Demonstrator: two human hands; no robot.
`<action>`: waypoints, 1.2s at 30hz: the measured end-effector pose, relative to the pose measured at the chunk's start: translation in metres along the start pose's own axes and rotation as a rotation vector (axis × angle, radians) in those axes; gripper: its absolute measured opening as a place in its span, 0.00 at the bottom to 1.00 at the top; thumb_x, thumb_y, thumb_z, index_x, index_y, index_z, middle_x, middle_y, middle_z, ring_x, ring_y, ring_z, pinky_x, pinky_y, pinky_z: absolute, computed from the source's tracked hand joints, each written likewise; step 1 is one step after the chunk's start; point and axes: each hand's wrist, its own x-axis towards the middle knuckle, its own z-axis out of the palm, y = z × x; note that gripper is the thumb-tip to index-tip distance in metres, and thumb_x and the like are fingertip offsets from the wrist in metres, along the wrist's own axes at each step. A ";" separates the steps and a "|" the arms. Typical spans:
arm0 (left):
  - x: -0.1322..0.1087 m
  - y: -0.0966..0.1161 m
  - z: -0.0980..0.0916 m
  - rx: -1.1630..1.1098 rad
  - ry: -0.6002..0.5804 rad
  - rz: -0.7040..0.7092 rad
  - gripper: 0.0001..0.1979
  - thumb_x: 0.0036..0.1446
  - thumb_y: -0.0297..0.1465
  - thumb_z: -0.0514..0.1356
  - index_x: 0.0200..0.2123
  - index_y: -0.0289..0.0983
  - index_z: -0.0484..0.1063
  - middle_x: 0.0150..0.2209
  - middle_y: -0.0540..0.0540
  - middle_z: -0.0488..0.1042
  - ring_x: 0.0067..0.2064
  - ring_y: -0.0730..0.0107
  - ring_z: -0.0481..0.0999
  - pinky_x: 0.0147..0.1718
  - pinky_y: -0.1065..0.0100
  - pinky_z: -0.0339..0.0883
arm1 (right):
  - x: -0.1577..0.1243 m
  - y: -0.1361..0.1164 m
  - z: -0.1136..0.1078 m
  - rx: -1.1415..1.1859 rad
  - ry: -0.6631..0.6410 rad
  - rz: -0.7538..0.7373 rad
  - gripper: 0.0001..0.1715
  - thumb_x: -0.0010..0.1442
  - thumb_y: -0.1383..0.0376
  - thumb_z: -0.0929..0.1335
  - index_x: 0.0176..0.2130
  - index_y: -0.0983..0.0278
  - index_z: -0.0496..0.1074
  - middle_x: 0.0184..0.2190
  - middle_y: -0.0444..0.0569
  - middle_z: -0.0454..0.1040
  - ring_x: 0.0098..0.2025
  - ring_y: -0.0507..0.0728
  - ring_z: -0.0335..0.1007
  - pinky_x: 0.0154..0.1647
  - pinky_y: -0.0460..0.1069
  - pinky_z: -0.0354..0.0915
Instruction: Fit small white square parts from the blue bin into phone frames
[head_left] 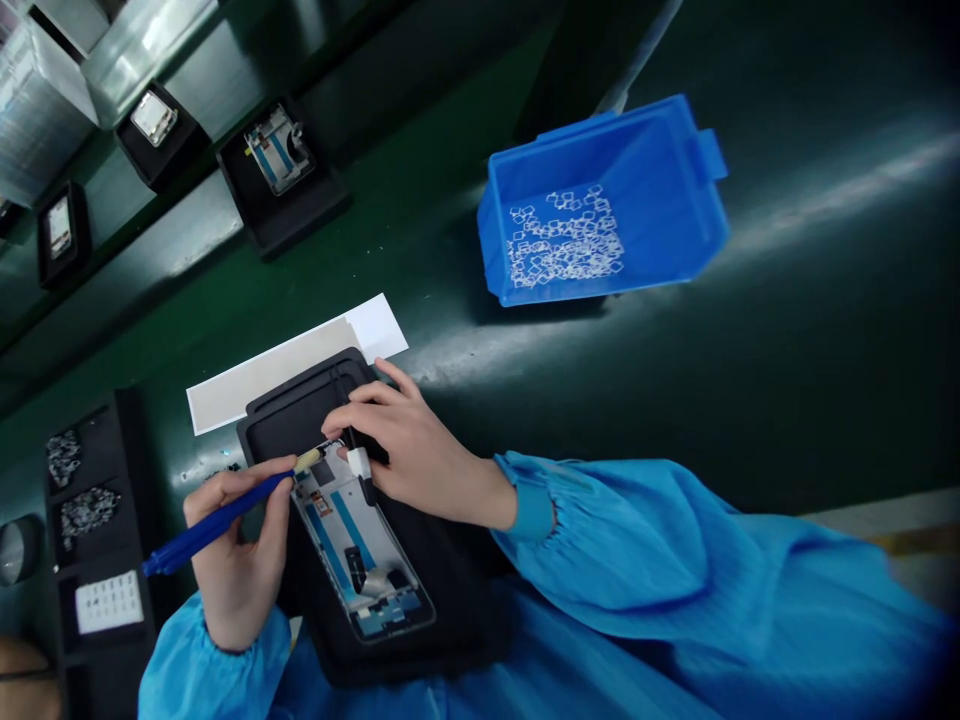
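You wore a bright blue smock [570, 680] of thin, smooth cloth. Your right sleeve [675, 570] was loose and creased, gathered at the wrist into a snug, darker blue cuff [534, 508]. Your left sleeve [202, 670] puckered likewise. Your left hand [236, 570] and right hand [409, 455] were bare.

Our left hand [236, 560] sits low by the table's near edge, fingers curled shut in a writing grip, thumb forward. Our right hand [409, 450] reaches in from the right, wrist bent, thumb and 2 fingertips pinched down together. Both forearms wear blue cuffed sleeves.
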 end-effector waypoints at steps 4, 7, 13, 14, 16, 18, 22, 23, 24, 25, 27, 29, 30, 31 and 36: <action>0.001 0.002 0.000 -0.006 0.002 -0.008 0.18 0.55 0.21 0.66 0.42 0.39 0.60 0.38 0.47 0.80 0.42 0.64 0.82 0.40 0.64 0.76 | -0.001 0.000 0.000 0.006 -0.009 0.016 0.18 0.58 0.79 0.65 0.44 0.60 0.69 0.41 0.42 0.76 0.48 0.57 0.68 0.71 0.65 0.38; 0.002 0.002 0.001 -0.012 0.000 -0.014 0.19 0.55 0.21 0.65 0.43 0.40 0.60 0.39 0.47 0.80 0.42 0.65 0.82 0.39 0.65 0.76 | 0.000 0.000 0.000 0.006 -0.016 0.022 0.17 0.59 0.78 0.65 0.44 0.60 0.69 0.41 0.42 0.76 0.48 0.57 0.69 0.71 0.65 0.38; 0.004 0.004 0.001 -0.002 -0.013 0.000 0.18 0.55 0.20 0.65 0.42 0.39 0.60 0.38 0.48 0.80 0.41 0.66 0.82 0.40 0.66 0.76 | 0.000 -0.001 -0.001 0.000 -0.020 0.029 0.19 0.58 0.79 0.65 0.45 0.60 0.69 0.40 0.42 0.76 0.49 0.57 0.69 0.71 0.66 0.38; 0.004 0.004 0.001 -0.003 -0.013 0.003 0.19 0.54 0.20 0.65 0.42 0.39 0.60 0.38 0.48 0.80 0.41 0.66 0.82 0.40 0.66 0.76 | 0.000 -0.001 -0.001 0.000 -0.020 0.031 0.19 0.58 0.79 0.65 0.45 0.60 0.69 0.40 0.42 0.76 0.49 0.57 0.69 0.72 0.65 0.37; 0.005 0.005 0.001 -0.006 -0.018 0.010 0.19 0.54 0.19 0.65 0.42 0.40 0.60 0.38 0.48 0.80 0.41 0.66 0.82 0.39 0.67 0.76 | -0.001 -0.001 -0.001 0.000 -0.019 0.033 0.18 0.58 0.79 0.65 0.45 0.61 0.69 0.40 0.42 0.76 0.49 0.57 0.69 0.72 0.65 0.37; 0.005 0.005 0.001 -0.004 -0.020 0.014 0.18 0.54 0.19 0.65 0.41 0.40 0.60 0.38 0.48 0.80 0.42 0.67 0.82 0.39 0.68 0.76 | -0.001 -0.001 -0.001 -0.003 -0.020 0.032 0.18 0.58 0.79 0.65 0.44 0.61 0.69 0.40 0.42 0.76 0.48 0.57 0.69 0.71 0.65 0.38; 0.006 0.005 0.002 -0.018 -0.018 0.010 0.19 0.54 0.19 0.65 0.42 0.40 0.60 0.38 0.48 0.80 0.41 0.66 0.83 0.38 0.68 0.77 | -0.002 -0.001 -0.001 -0.002 -0.023 0.033 0.19 0.58 0.79 0.64 0.45 0.60 0.69 0.40 0.42 0.76 0.48 0.57 0.69 0.71 0.66 0.38; 0.006 0.005 0.003 -0.020 -0.019 0.008 0.19 0.54 0.19 0.65 0.42 0.40 0.60 0.38 0.48 0.80 0.41 0.66 0.83 0.38 0.67 0.77 | -0.002 -0.001 -0.001 0.000 -0.023 0.035 0.19 0.58 0.79 0.64 0.44 0.60 0.69 0.40 0.42 0.76 0.48 0.57 0.69 0.71 0.66 0.37; 0.006 0.004 0.002 -0.017 -0.021 0.009 0.19 0.54 0.19 0.65 0.42 0.40 0.60 0.38 0.48 0.80 0.42 0.65 0.83 0.39 0.67 0.76 | -0.002 -0.001 -0.001 0.003 -0.024 0.035 0.19 0.58 0.79 0.64 0.44 0.60 0.68 0.40 0.42 0.76 0.48 0.57 0.69 0.71 0.66 0.37; 0.006 0.004 0.002 -0.012 -0.022 0.010 0.19 0.54 0.19 0.65 0.42 0.40 0.60 0.38 0.48 0.80 0.42 0.66 0.82 0.40 0.66 0.76 | -0.002 -0.001 -0.001 0.004 -0.026 0.036 0.18 0.58 0.79 0.64 0.44 0.60 0.68 0.40 0.42 0.76 0.48 0.57 0.69 0.71 0.66 0.37; 0.005 0.003 0.002 0.005 -0.024 0.019 0.19 0.54 0.19 0.65 0.42 0.40 0.60 0.39 0.48 0.80 0.42 0.66 0.82 0.41 0.66 0.76 | -0.002 -0.001 -0.001 0.006 -0.029 0.039 0.19 0.58 0.79 0.64 0.45 0.60 0.68 0.41 0.42 0.76 0.49 0.57 0.69 0.71 0.66 0.36; 0.005 0.003 0.001 0.019 -0.035 0.045 0.19 0.54 0.20 0.65 0.42 0.40 0.60 0.39 0.49 0.80 0.42 0.66 0.82 0.41 0.66 0.75 | -0.002 -0.001 -0.001 0.005 -0.033 0.041 0.18 0.59 0.79 0.64 0.45 0.60 0.68 0.41 0.42 0.76 0.49 0.57 0.68 0.71 0.66 0.36; 0.005 0.003 0.001 0.027 -0.042 0.060 0.19 0.54 0.20 0.66 0.42 0.40 0.61 0.39 0.49 0.80 0.42 0.66 0.82 0.41 0.66 0.75 | -0.002 -0.001 -0.001 0.003 -0.031 0.039 0.18 0.59 0.78 0.64 0.45 0.60 0.68 0.41 0.42 0.76 0.49 0.57 0.68 0.71 0.65 0.37; 0.005 0.004 0.001 0.040 -0.049 0.068 0.19 0.54 0.20 0.66 0.42 0.40 0.61 0.39 0.48 0.80 0.43 0.66 0.82 0.42 0.66 0.75 | -0.002 -0.001 -0.001 0.002 -0.026 0.036 0.17 0.59 0.78 0.64 0.45 0.60 0.68 0.40 0.42 0.76 0.49 0.57 0.68 0.71 0.65 0.37; 0.010 0.015 0.000 0.217 -0.147 0.123 0.14 0.58 0.24 0.64 0.42 0.39 0.62 0.40 0.47 0.80 0.41 0.68 0.82 0.40 0.68 0.75 | -0.002 -0.001 -0.002 -0.004 -0.023 0.028 0.18 0.59 0.78 0.64 0.45 0.60 0.68 0.40 0.42 0.76 0.48 0.57 0.69 0.71 0.65 0.37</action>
